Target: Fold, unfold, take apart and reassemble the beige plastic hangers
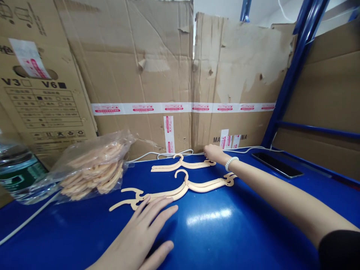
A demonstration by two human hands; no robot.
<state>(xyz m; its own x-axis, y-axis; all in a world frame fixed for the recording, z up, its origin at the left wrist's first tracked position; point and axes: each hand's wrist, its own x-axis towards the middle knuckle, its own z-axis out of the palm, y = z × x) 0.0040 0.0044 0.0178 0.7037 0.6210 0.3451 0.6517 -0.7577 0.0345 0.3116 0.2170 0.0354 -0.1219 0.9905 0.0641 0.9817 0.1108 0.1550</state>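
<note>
Two beige plastic folding hangers lie on the blue tabletop, one behind the other. The near hanger (206,186) is unfolded, its hook pointing away from me and its left end spread into two prongs. My left hand (149,225) is open, palm down, fingers spread, with the fingertips at this hanger's left arm; whether they press on it I cannot tell. The far hanger (168,166) lies behind it. My right hand (215,153), wearing a pale beaded bracelet (231,162), is closed just above the far hanger's right end. Its fingertips are hidden.
A clear plastic bag of several hanger parts (95,168) lies at left, next to a water bottle (19,172). A phone (277,165) rests at right. White cable (152,153) runs along the back, before cardboard boxes (135,82). A blue post (292,71) stands at right.
</note>
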